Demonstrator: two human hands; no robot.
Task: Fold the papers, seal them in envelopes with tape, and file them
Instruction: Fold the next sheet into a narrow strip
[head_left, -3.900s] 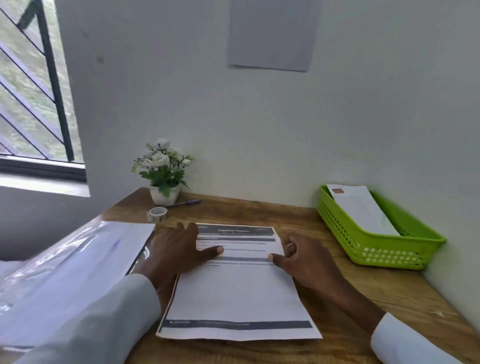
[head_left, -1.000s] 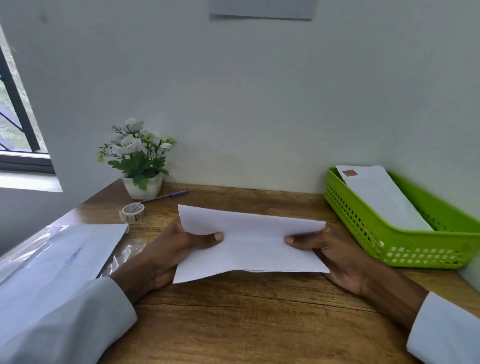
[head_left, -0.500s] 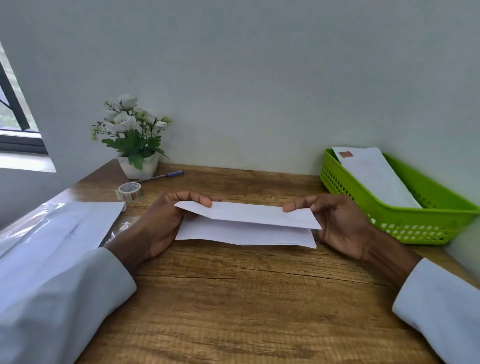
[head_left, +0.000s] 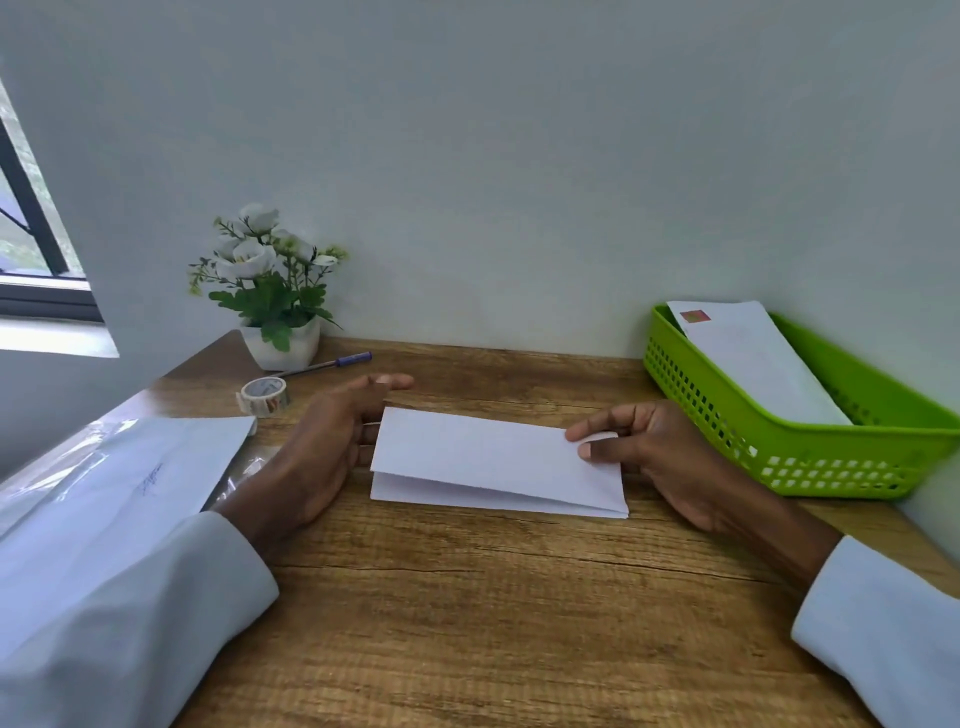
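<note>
Folding step in hand: right hand (head_left: 670, 457) pinches the folded white paper sheet (head_left: 493, 460); left hand (head_left: 322, 441) rests open beside it. Next move, likely: flatten the crease, then fetch a white envelope (head_left: 150, 467).

A wooden counter (head_left: 493, 597) with clear grain runs up to a pale wall (head_left: 519, 156). At the far left of it a small white pot (head_left: 283, 348) with white flowers and green leaves stands against the wall. Just to the right of the pot lies a blue-capped pen (head_left: 327, 362). A dark-framed window (head_left: 31, 249) shows at the left edge.
</note>
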